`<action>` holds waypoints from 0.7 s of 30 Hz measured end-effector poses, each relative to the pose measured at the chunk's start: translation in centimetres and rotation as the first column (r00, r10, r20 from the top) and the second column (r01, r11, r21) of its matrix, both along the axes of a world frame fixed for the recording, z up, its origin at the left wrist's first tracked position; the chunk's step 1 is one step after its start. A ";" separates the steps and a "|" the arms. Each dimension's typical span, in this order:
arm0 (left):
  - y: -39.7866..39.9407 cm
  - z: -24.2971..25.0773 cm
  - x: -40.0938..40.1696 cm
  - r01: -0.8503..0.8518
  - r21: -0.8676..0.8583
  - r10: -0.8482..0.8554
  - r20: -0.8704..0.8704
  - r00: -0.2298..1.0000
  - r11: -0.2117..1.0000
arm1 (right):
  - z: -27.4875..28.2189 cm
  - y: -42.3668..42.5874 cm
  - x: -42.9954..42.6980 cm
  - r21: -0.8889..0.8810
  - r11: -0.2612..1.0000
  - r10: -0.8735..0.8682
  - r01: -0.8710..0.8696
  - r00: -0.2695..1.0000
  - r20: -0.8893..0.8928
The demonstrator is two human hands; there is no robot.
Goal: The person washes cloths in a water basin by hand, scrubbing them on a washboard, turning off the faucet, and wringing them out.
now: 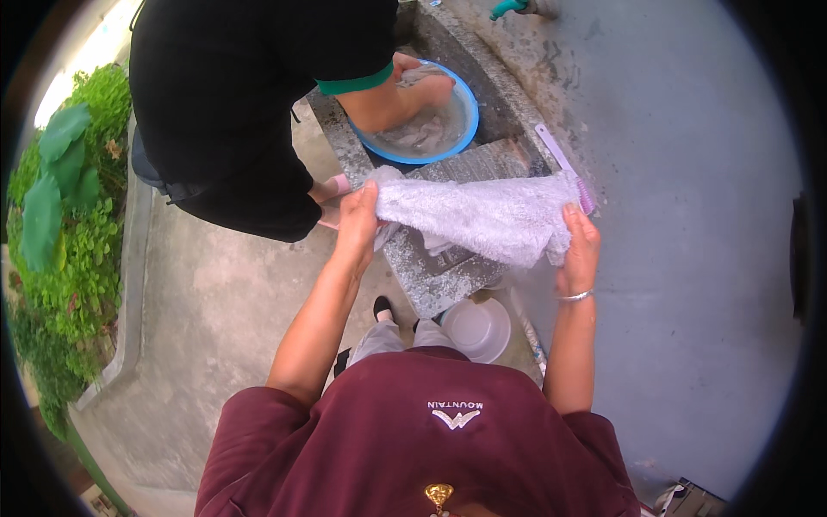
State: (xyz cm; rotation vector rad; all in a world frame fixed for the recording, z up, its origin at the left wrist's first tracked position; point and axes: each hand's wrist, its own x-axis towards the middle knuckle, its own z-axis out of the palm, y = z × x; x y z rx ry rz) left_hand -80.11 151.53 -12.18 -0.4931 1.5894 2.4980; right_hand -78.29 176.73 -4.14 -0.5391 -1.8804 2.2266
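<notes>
A fluffy pale lilac cloth point(478, 213) is stretched sideways between my two hands, above a ridged stone washing slab point(439, 278). At its left end, my left hand point(360, 210) grips a bunched part. The other end is held by my right hand point(580, 239), with a bracelet on that wrist. Behind the cloth's right end lies a lilac scrubbing brush point(554, 148) with a long handle, its bristles partly hidden. Some more pale fabric shows below the cloth on the slab; whether it is a separate piece I cannot tell.
Another person point(226, 116) in black bends over a blue-rimmed basin point(477, 113), both hands on greyish cloth in cloudy water. A white basin point(481, 329) stands below the slab by my feet. A green tap point(507, 8) juts from the wall at the top; plants point(71, 258) grow behind a kerb at left.
</notes>
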 end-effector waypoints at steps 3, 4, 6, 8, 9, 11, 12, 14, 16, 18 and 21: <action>-0.3 1.0 0.3 -0.051 0.125 0.072 -0.171 0.983 0.991 | -0.1 2.9 -0.4 -0.020 0.990 -0.138 0.137 0.987 -0.078; -0.2 1.6 0.4 -0.051 0.128 0.073 -0.171 0.983 0.990 | -0.5 4.1 -0.3 -0.017 0.991 -0.137 0.136 0.987 -0.078; 0.3 3.3 0.6 -0.106 0.314 0.185 -0.234 0.955 0.944 | -1.1 5.4 0.1 0.111 0.989 -0.079 0.102 0.978 -0.196; 0.4 4.5 0.8 -0.111 0.344 0.206 -0.253 0.945 0.932 | -0.5 5.7 0.3 0.019 0.999 -0.023 0.029 0.970 -0.243; 0.4 5.1 0.8 -0.113 0.374 0.225 -0.270 0.936 0.921 | -0.1 5.6 0.4 -0.072 0.996 0.025 -0.048 0.956 -0.294; 0.2 7.1 1.0 -0.094 0.390 0.224 -0.301 0.927 0.916 | 0.1 6.6 0.5 -0.028 0.985 0.164 -0.172 0.970 -0.180; 0.3 8.3 1.2 -0.037 0.385 0.170 -0.318 0.933 0.922 | 0.1 7.0 0.6 0.003 0.956 0.293 -0.293 0.954 -0.058; 0.8 10.4 1.3 0.113 0.331 0.012 -0.354 0.935 0.937 | -1.1 6.7 0.1 0.240 0.916 0.297 -0.322 0.945 0.136; 1.7 11.2 1.5 0.299 0.148 -0.217 -0.408 0.887 0.943 | -1.8 5.9 0.3 0.382 0.850 0.263 -0.362 0.921 0.287; 2.9 11.7 1.7 0.402 -0.214 -0.455 -0.472 0.755 0.890 | -0.3 2.8 0.6 0.319 0.831 0.416 -0.455 0.890 0.185; 4.5 12.7 2.2 0.383 -0.368 -0.531 -0.578 0.619 0.847 | 1.4 -1.5 1.3 0.312 0.716 0.670 -0.625 0.740 -0.054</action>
